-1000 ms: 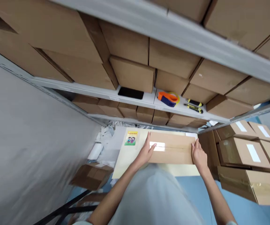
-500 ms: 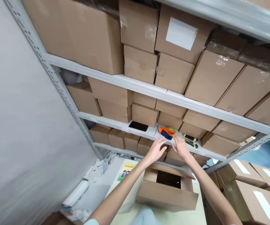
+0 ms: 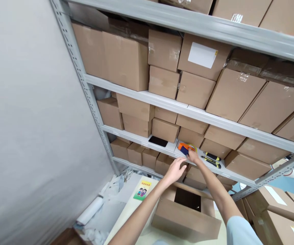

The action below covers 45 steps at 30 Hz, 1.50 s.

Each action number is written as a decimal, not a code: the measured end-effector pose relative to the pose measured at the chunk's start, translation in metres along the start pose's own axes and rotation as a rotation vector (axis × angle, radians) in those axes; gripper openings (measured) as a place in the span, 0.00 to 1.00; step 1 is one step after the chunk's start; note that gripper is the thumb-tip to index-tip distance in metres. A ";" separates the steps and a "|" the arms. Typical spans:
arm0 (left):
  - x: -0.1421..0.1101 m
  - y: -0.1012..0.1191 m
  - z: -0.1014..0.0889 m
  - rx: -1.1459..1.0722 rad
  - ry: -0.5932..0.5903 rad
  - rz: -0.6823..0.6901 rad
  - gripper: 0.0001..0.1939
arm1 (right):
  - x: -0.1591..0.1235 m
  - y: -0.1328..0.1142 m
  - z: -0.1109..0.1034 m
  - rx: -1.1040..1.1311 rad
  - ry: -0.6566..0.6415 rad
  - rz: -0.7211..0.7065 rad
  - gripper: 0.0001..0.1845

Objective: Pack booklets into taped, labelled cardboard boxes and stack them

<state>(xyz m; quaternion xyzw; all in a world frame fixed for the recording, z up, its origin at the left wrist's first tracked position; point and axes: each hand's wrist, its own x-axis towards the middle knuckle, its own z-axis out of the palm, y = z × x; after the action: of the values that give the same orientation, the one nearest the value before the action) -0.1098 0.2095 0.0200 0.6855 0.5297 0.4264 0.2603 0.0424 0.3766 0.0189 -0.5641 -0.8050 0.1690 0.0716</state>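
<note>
My right hand (image 3: 193, 156) reaches up to the shelf and its fingers close on the orange and blue tape dispenser (image 3: 184, 148). My left hand (image 3: 174, 170) hovers just below the shelf edge, fingers loosely curled and holding nothing. Beneath both arms a cardboard box (image 3: 185, 215) stands on a pale table (image 3: 126, 221) with its top flaps open.
A black phone-like slab (image 3: 158, 141) and yellow-black utility knives (image 3: 211, 159) lie on the same shelf (image 3: 226, 175). Cardboard boxes fill the metal rack. A small picture card (image 3: 142, 190) lies on the table. Taped boxes (image 3: 277, 207) are stacked at right; paper rolls (image 3: 89, 211) lie at lower left.
Both hands left the box, whose flaps sprang open, and rose to the shelf. My right hand has now reached the tape dispenser; the left has dropped back slightly.
</note>
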 end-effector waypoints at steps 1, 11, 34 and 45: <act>-0.004 -0.001 0.001 -0.015 0.024 -0.020 0.22 | -0.004 0.001 -0.001 0.053 0.012 -0.009 0.32; -0.043 0.035 0.017 -0.322 0.276 0.006 0.09 | -0.156 -0.013 0.005 1.166 0.195 -0.186 0.31; -0.100 0.093 -0.075 -0.313 0.277 0.187 0.25 | -0.271 -0.031 -0.035 0.364 0.256 -0.608 0.11; -0.108 0.095 -0.099 -0.318 0.060 0.123 0.09 | -0.283 -0.023 -0.042 0.150 0.110 -0.688 0.08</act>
<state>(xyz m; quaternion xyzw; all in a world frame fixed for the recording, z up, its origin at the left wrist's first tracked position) -0.1550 0.0696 0.1127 0.6537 0.4203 0.5400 0.3232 0.1343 0.1137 0.0874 -0.2612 -0.9282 0.1630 0.2087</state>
